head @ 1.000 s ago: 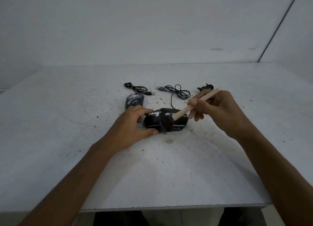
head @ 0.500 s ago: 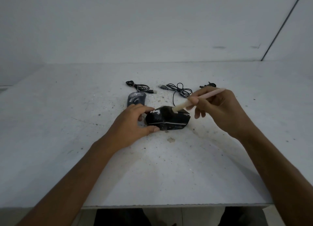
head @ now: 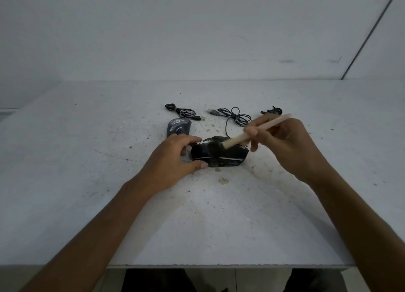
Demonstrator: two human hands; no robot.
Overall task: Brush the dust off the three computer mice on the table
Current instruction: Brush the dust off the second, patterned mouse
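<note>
Two grips — left hand (head: 173, 160) mouse (head: 219, 158), right hand (head: 285, 147) brush (head: 235, 139).

A white, speckled and scuffed table (head: 65, 182) meets a plain pale wall (head: 175, 29) at 12 o'clock. A dark seam (head: 371, 32) slants down the wall at 1 o'clock, a grey smudge (head: 287, 61) near it. Pale floor tiles (head: 263, 279) show below the table's edge at 6 o'clock.
</note>
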